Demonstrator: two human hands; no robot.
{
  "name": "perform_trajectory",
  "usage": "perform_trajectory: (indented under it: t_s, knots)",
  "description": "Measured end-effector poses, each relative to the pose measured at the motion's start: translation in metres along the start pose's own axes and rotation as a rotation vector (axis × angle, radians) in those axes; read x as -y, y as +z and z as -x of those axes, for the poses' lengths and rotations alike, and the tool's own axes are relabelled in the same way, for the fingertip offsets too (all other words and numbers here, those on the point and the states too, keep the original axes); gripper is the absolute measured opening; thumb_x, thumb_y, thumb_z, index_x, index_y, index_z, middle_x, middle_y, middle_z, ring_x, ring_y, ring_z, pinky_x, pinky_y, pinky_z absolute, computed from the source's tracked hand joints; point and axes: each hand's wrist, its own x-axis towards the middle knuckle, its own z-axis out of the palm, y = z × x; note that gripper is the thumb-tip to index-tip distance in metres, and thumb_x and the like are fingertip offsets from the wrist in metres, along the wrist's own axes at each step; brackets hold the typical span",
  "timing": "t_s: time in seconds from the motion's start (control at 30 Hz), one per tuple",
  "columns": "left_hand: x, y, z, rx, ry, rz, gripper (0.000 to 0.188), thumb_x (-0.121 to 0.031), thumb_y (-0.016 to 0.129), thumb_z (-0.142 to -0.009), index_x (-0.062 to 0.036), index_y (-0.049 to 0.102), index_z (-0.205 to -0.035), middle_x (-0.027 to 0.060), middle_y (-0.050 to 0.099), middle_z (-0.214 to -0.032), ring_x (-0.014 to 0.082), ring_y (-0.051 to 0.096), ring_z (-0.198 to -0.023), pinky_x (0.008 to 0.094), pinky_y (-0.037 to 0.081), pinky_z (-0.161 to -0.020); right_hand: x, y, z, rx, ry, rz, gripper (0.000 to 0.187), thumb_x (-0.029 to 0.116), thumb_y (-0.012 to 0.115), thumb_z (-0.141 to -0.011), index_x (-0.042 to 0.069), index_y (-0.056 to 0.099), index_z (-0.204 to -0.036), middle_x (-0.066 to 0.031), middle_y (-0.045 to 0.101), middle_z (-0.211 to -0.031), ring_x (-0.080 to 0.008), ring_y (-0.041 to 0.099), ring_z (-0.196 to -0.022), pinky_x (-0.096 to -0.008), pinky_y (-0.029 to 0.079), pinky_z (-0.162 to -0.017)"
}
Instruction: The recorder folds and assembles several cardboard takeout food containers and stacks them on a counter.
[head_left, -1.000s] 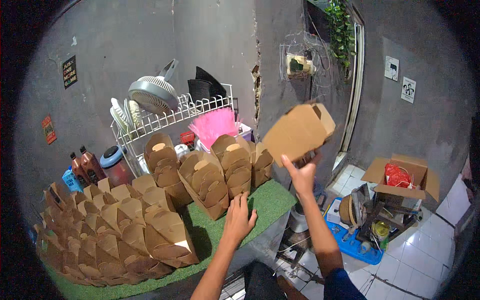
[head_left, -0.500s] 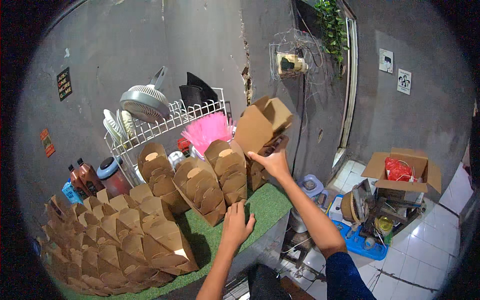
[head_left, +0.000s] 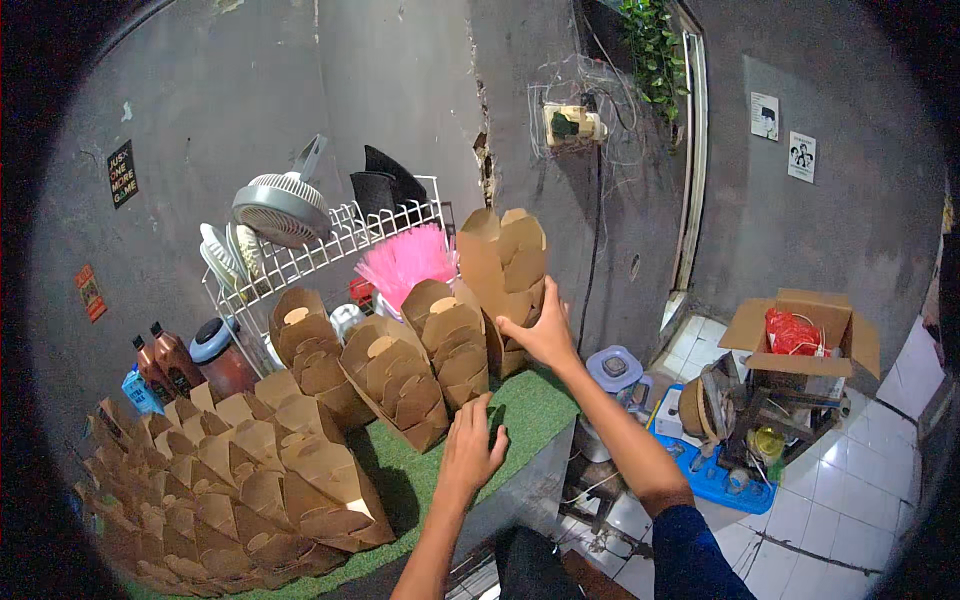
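Observation:
My right hand [head_left: 548, 330] grips the lower part of a brown kraft-paper food box [head_left: 503, 262], thumb on its near side and fingers round its right. The box sits upright at the back right, on or in a stack whose lower part shows just beside my thumb; whether it rests fully there I cannot tell. My left hand [head_left: 472, 452] lies palm down with fingers stretched at the counter's front edge, close to the base of another box stack [head_left: 397, 385]. Two further stacks, a middle one [head_left: 447, 340] and a left one [head_left: 315, 350], stand behind.
Many nested brown boxes [head_left: 230, 480] cover the left of the green turf mat [head_left: 540, 400]. Behind stand a white wire rack [head_left: 345, 230] with a fan [head_left: 280, 208], pink straws [head_left: 405, 262] and brown bottles [head_left: 172, 360]. Right, on the floor, is an open carton [head_left: 815, 355].
My right hand has brought the box down and turned it from tilted to upright over the back-right stack. The left hand has stayed in place; the view has shifted slightly.

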Motion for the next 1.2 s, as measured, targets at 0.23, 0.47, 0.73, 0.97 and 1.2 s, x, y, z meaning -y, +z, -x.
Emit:
perform_trajectory:
  t_s: [0.23,0.47,0.73,0.97,1.2]
  knots:
    - [0.0,0.0,0.0,0.017,0.005,0.029,0.052,-0.012,0.063,-0.081,0.0009,0.041,-0.127,0.0223,0.052,-0.112,0.038,0.051,-0.107,0.0436,0.042,-0.093,0.002,0.003,0.005,0.131,0.105,0.014,0.098,0.042,0.08,-0.064,0.0,0.028,-0.135,-0.0269,0.047,-0.13,-0.0457,0.045,-0.115,-0.0499,0.036,-0.1]
    - [0.0,0.0,0.002,0.037,-0.022,0.022,0.052,-0.013,0.062,-0.082,0.0008,0.041,-0.127,0.0221,0.053,-0.111,0.0382,0.052,-0.106,0.0435,0.043,-0.092,0.007,0.004,0.01,-0.097,-0.1,-0.093,0.075,0.032,0.082,-0.068,0.006,0.039,-0.124,-0.0226,0.048,-0.115,-0.0414,0.049,-0.107,-0.0468,0.041,-0.093]
    - [0.002,0.002,0.004,-0.016,0.014,0.002,0.054,-0.014,0.063,-0.081,0.0014,0.041,-0.128,0.021,0.054,-0.103,0.0369,0.054,-0.097,0.0437,0.045,-0.084,0.004,0.008,0.016,-0.142,-0.095,-0.081,0.065,0.034,0.079,-0.071,0.01,0.048,-0.123,-0.0165,0.048,-0.102,-0.0344,0.047,-0.1,-0.0451,0.04,-0.089]
    - [0.003,0.002,0.003,0.007,0.001,-0.013,0.055,-0.016,0.063,-0.082,0.0015,0.041,-0.128,0.0212,0.055,-0.103,0.0367,0.054,-0.098,0.0441,0.046,-0.085,0.006,0.009,0.019,-0.181,-0.14,0.016,0.066,0.034,0.079,-0.071,0.012,0.048,-0.125,-0.0107,0.056,-0.098,-0.0293,0.046,-0.095,-0.0416,0.036,-0.09]
    - [0.003,0.001,0.004,0.082,-0.089,0.014,0.056,-0.017,0.063,-0.082,-0.0006,0.039,-0.129,0.0213,0.055,-0.108,0.0373,0.053,-0.104,0.043,0.043,-0.091,0.01,0.008,0.018,-0.169,-0.181,-0.006,0.074,0.028,0.08,-0.066,0.011,0.044,-0.129,-0.0111,0.058,-0.115,-0.0296,0.049,-0.099,-0.0416,0.036,-0.091]
